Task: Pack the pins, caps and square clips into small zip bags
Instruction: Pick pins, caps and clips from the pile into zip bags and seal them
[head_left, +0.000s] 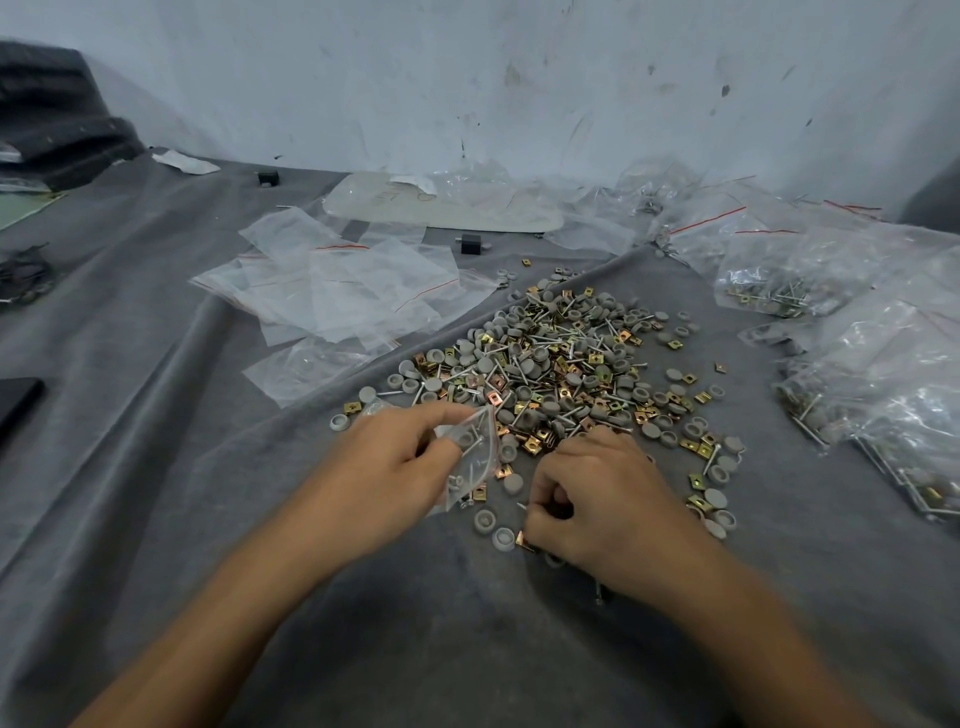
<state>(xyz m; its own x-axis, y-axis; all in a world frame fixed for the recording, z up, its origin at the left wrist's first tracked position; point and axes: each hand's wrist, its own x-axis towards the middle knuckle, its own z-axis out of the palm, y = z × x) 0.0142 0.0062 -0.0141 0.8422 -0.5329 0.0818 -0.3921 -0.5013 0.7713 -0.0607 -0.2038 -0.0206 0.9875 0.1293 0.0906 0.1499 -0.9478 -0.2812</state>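
Bare forearms reach in from the bottom edge over a grey cloth (441, 623). On the left, the left hand (395, 457) pinches a small zip bag (480, 441) by its mouth between thumb and forefinger. The bag hangs limp and tilted just above the cloth, with a few pins (470, 470) already inside.

Just right of it, the right hand (608, 499) rests with its fingers curled tightly under. A brass square clip (522, 540) shows at the fingertips, but I cannot tell whether it is gripped.

Behind, from left to right, lie empty zip bags (337, 291), the loose heap (571, 364) of pins, grey caps and clips, and filled bags (779, 291).

The parts look light, hard and small, and the pins are likely to roll, so each is best pinched singly. The thin, slippery bag film is best held at the zip strip.
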